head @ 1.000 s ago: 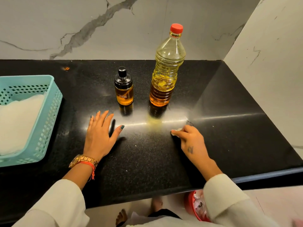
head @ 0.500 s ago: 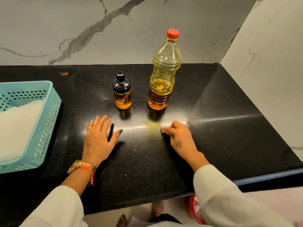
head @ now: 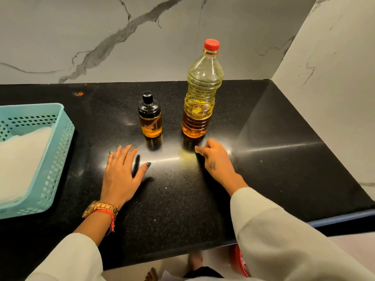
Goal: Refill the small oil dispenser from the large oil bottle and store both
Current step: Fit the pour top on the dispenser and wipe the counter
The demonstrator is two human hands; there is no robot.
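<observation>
1. The small oil dispenser (head: 150, 118) stands upright on the table (head: 263, 159), towards the back and near the middle. It is a short round glass bottle, amber oil filling most of it, with a glossy black collar, a black knob-shaped cap and a small label on its front.
2. The large oil bottle (head: 200, 94) stands upright just to the right of the dispenser, apart from it. It is clear ribbed plastic with a red screw cap, and yellow oil fills it far up, looking darker amber near the base.
3. The right hand (head: 215, 159) rests on the table just in front of the large bottle, fingers curled, pinching something small and pale at the fingertips; what it is cannot be told.
4. The left hand (head: 121, 173) lies flat on the table in front of the dispenser, fingers straight and spread, touching neither bottle.
5. The table is polished black speckled stone, with bright glare between the hands.
6. A pale blue plastic basket (head: 58, 147) with perforated walls sits at the left edge, holding something white and soft-looking.
7. Behind and to the right rise walls (head: 101, 27) of white marble with grey veins.
</observation>
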